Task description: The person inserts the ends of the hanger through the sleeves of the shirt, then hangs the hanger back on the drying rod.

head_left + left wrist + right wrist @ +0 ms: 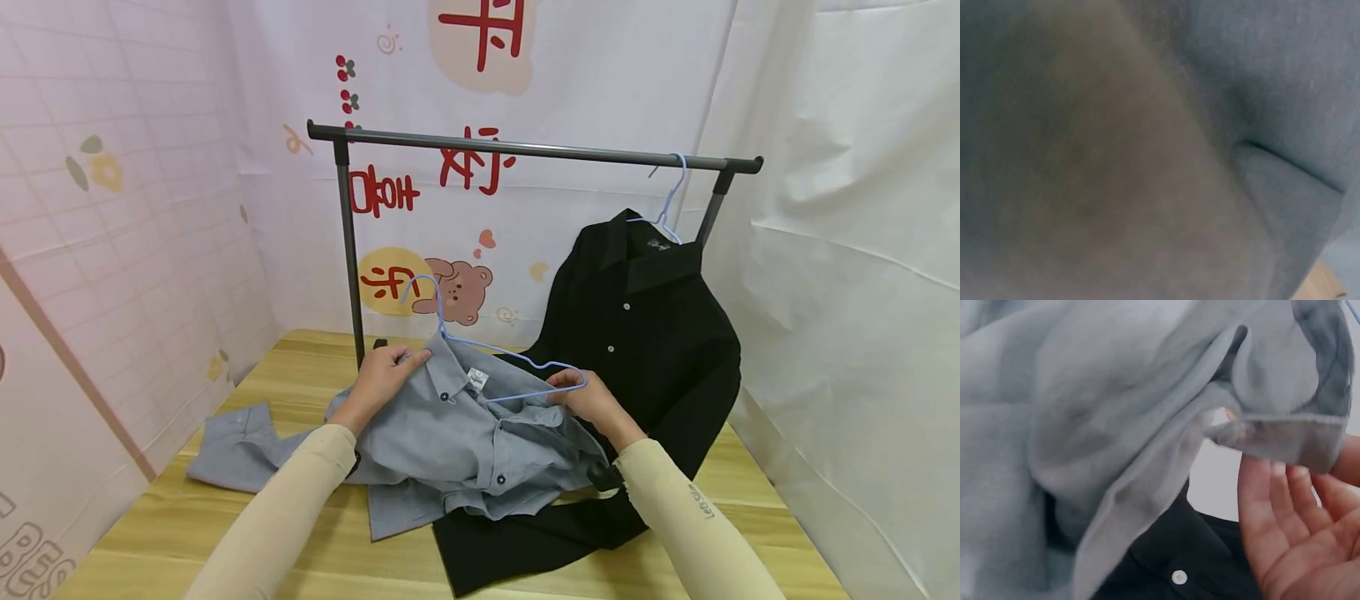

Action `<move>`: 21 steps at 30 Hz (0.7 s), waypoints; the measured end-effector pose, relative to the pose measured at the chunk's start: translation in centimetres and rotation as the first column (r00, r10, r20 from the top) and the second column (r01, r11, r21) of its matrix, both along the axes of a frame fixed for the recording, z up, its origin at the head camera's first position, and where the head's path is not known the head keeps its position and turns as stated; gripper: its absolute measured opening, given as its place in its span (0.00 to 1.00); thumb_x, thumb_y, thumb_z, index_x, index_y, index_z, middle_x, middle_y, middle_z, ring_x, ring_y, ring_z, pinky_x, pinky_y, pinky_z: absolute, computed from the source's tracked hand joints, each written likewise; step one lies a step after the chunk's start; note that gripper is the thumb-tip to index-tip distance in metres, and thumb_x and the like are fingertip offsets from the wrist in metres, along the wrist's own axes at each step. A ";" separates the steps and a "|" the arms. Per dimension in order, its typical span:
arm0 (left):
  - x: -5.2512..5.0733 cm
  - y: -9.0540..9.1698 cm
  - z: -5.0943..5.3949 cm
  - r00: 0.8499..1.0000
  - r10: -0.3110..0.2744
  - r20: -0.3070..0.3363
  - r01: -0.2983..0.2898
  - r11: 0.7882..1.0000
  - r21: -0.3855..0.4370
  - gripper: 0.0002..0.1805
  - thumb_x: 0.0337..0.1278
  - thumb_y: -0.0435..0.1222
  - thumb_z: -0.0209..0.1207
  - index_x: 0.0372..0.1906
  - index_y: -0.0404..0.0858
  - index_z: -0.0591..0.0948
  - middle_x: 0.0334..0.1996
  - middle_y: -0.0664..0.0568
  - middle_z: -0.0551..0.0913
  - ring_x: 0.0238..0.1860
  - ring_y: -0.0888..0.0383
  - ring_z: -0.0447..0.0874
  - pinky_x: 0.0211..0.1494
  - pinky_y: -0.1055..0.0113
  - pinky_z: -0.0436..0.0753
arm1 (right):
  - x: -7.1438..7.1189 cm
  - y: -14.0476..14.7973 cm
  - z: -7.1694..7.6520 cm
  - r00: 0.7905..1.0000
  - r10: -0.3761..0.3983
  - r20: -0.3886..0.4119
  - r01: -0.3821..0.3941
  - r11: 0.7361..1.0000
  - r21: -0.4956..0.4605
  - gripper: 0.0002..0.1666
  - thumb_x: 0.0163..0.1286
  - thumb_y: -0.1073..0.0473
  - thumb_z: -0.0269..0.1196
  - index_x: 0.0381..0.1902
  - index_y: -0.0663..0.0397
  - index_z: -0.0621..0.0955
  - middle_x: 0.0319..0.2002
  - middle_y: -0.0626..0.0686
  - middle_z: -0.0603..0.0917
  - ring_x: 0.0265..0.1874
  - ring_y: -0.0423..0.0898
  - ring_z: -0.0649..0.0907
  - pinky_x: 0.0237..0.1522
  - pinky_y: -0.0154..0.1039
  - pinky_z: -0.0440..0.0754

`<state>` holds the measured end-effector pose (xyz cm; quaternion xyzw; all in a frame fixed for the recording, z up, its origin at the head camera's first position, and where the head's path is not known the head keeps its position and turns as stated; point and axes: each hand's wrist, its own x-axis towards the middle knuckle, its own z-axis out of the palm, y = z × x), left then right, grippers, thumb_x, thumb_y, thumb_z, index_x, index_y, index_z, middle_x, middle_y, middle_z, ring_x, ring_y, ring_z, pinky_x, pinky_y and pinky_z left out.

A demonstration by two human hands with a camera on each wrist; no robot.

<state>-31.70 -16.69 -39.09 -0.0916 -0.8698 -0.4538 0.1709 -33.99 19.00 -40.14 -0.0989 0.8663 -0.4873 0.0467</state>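
Observation:
A grey button-up shirt (435, 442) is held up over the table, its collar spread and its lower part and one sleeve lying on the wood. My left hand (382, 382) grips the shirt's shoulder beside the collar, thumb on top. A light blue wire hanger (517, 354) has its left part inside the shirt, while its right end sticks out above the cloth. My right hand (592, 404) pinches the other side of the shirt near that hanger end; the right wrist view shows the fingers (1285, 506) under a folded edge. In the left wrist view, blur and grey cloth hide the fingers.
A dark metal clothes rack (517, 148) stands behind the shirt. From its right side a black shirt (637, 325) hangs on another blue hanger (667, 204), its lower part spread over the wooden table (330, 542). Printed white cloth (285, 217) closes off the back.

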 end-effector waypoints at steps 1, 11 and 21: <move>0.0 0.1 0.1 1.000 -0.009 0.009 0.009 1.000 0.002 0.29 0.63 0.59 0.59 0.20 0.40 0.71 0.17 0.55 0.63 0.19 0.57 0.62 0.26 0.64 0.66 | -0.1 0.0 0.2 1.000 -0.028 -0.004 0.028 1.000 0.000 0.11 0.64 0.68 0.66 0.45 0.66 0.84 0.39 0.55 0.85 0.32 0.44 0.79 0.32 0.40 0.80; 0.0 0.3 1.1 0.994 -0.101 -0.045 0.099 0.994 -0.044 0.18 0.69 0.50 0.58 0.28 0.42 0.76 0.19 0.53 0.67 0.21 0.56 0.64 0.29 0.63 0.65 | -0.1 -0.3 2.0 0.972 -0.010 -0.233 0.071 0.964 0.256 0.03 0.64 0.64 0.65 0.34 0.58 0.86 0.29 0.50 0.84 0.29 0.46 0.79 0.31 0.39 0.75; -0.1 0.6 0.8 0.985 -0.131 -0.110 0.122 0.989 -0.082 0.14 0.74 0.46 0.54 0.32 0.43 0.73 0.21 0.54 0.65 0.24 0.57 0.66 0.32 0.62 0.67 | 1.0 -1.1 3.6 0.946 -0.039 -0.322 0.168 0.908 0.383 0.05 0.60 0.69 0.59 0.30 0.56 0.81 0.25 0.52 0.79 0.24 0.49 0.77 0.27 0.42 0.75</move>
